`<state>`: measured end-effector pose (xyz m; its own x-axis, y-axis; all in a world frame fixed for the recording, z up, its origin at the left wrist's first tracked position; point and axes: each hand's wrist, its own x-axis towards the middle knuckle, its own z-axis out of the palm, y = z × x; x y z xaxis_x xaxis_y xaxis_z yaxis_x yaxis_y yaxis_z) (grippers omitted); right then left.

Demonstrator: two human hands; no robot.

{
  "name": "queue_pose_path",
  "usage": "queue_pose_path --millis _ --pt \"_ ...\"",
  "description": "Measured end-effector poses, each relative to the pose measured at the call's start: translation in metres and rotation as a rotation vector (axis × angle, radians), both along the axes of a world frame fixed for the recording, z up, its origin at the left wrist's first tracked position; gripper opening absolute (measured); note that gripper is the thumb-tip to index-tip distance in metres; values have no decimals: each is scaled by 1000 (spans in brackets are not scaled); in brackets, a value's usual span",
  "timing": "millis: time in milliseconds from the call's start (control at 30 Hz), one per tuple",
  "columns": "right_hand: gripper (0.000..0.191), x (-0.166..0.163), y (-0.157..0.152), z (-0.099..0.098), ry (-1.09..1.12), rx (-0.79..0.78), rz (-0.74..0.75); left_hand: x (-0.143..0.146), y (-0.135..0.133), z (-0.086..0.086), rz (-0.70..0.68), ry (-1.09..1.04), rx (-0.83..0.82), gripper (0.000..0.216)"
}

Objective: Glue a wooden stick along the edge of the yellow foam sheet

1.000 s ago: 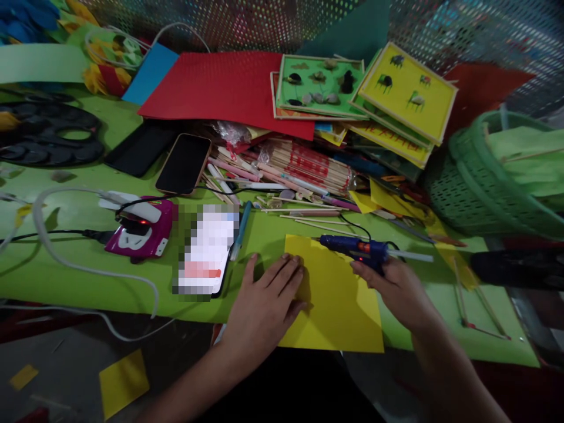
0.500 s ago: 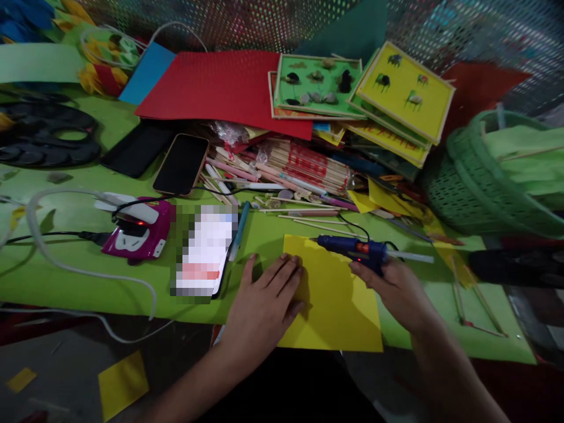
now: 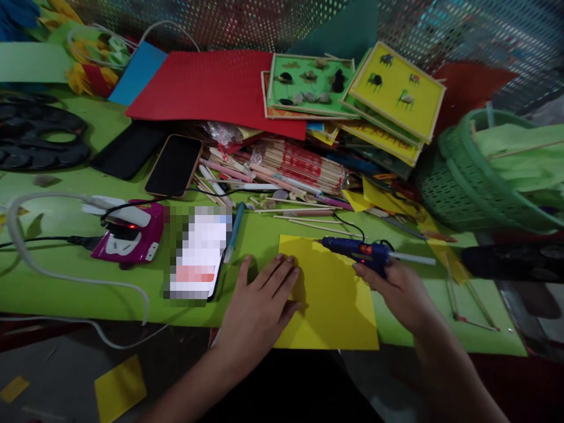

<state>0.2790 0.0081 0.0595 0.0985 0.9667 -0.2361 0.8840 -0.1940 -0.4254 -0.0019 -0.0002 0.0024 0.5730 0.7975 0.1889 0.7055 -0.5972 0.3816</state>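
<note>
A yellow paper sheet [image 3: 335,299] lies on the green table cover near the front edge. My left hand [image 3: 259,305] rests flat on the sheet's left edge, fingers stretched out. My right hand [image 3: 396,288] is wrapped round the handle of a blue glue gun [image 3: 359,251]. The gun lies across the sheet's upper right corner with its nozzle pointing left and a white glue stick sticking out to the right.
A lit phone [image 3: 198,252] and a blue pen [image 3: 233,232] lie left of my hand. Further left sits a magenta power strip [image 3: 127,235] with cables. Wooden sticks [image 3: 299,167], dark phones [image 3: 174,164], framed craft boards [image 3: 396,94], red paper and a green basket [image 3: 476,176] crowd the back.
The view has shifted slightly. Both hands and the glue gun stay almost where they were on the yellow sheet.
</note>
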Motion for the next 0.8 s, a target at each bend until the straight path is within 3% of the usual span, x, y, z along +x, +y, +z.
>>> queue_pose_path --millis 167,433,800 --pt "49 -11 6 1 -4 21 25 -1 -1 0 7 -1 3 46" --pt "50 5 -1 2 -32 9 -37 0 0 0 -2 3 15 44" --pt "50 -6 3 1 -4 12 8 0 1 2 2 -5 25 42"
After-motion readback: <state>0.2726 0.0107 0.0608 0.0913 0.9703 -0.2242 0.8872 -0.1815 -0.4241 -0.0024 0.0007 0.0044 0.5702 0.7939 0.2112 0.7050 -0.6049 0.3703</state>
